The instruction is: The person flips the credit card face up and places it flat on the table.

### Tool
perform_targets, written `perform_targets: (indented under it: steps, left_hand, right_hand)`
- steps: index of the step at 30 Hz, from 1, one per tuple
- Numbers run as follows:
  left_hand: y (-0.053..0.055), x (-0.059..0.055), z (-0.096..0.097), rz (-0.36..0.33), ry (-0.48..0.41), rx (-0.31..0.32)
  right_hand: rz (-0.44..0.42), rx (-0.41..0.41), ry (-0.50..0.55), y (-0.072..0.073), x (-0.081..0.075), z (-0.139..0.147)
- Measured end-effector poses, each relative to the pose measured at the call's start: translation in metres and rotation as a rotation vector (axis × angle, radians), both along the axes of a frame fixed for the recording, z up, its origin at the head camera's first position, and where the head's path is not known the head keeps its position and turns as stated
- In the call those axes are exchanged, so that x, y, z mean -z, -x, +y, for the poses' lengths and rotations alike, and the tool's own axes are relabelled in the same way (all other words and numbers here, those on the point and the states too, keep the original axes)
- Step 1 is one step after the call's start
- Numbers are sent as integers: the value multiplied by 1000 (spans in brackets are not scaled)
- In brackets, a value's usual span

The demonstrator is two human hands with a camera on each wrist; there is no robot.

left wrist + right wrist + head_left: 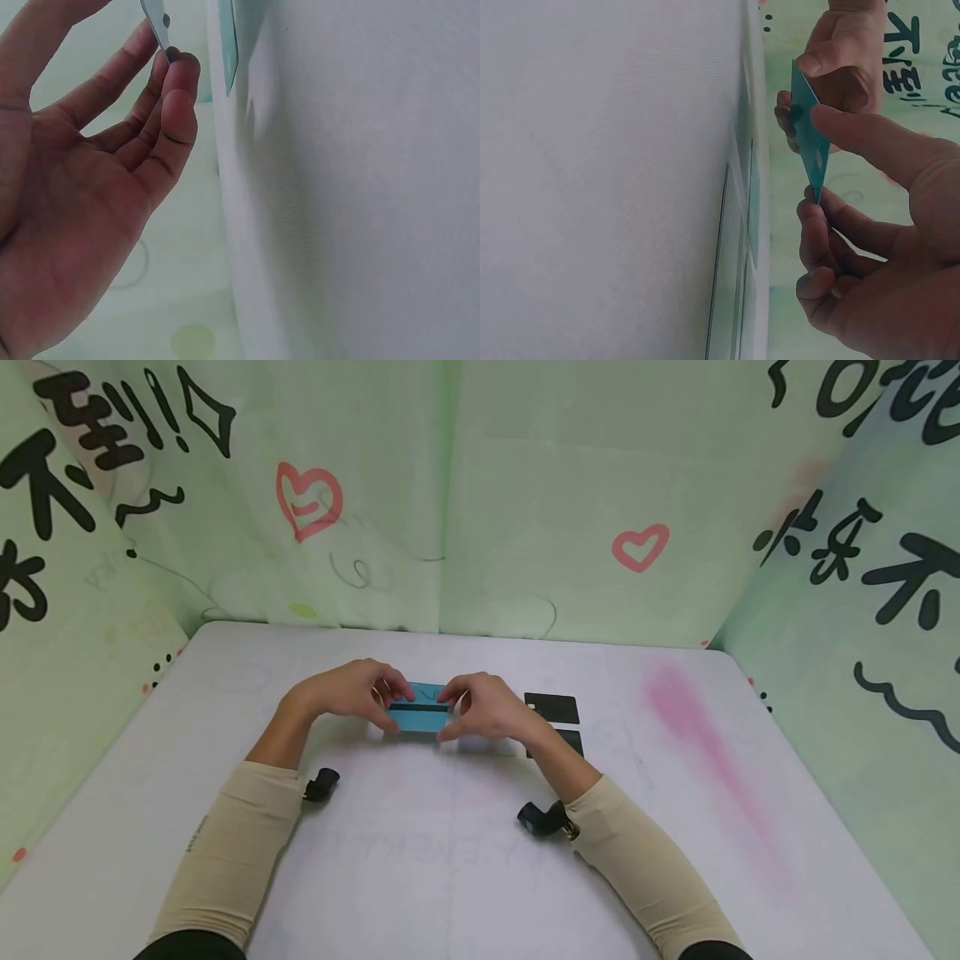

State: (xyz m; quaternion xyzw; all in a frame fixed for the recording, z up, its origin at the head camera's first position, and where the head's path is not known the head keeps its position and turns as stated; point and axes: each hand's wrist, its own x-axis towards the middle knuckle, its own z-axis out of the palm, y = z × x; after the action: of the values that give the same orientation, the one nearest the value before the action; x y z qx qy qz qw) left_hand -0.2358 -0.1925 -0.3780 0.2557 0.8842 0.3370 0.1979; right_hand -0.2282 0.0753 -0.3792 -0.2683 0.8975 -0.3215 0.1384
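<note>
Between both hands is a thin blue card (418, 721) with a dark stripe along it, held raised over the tabletop. At its left end, my left hand (362, 692) pinches it between thumb and fingers. My right hand (486, 706) grips the opposite end the same way. In the right wrist view, the card (807, 127) stands nearly edge-on, with the right thumb and a fingertip at its edges and the left hand (846, 52) beyond. Another blue card (229, 45) lies close to the tabletop in the left wrist view.
Two black cards (552, 707) lie to the right, the nearer one partly hidden by the right forearm. The white table (450, 860) carries a pink smear on its right. Pale green curtains (525, 485) with writing and hearts stand around the back and sides.
</note>
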Motion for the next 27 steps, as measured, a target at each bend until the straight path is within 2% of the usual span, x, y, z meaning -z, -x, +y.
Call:
perform_targets:
  steps: [14,27]
  left_hand:
    - [-1,-5,-1,-24,-53,-2]
    - [4,2,-12,-96,-178,0]
  right_hand:
    - [-80,-1,119,3,-2,8]
    - [-109,-19,180,6,-14,16]
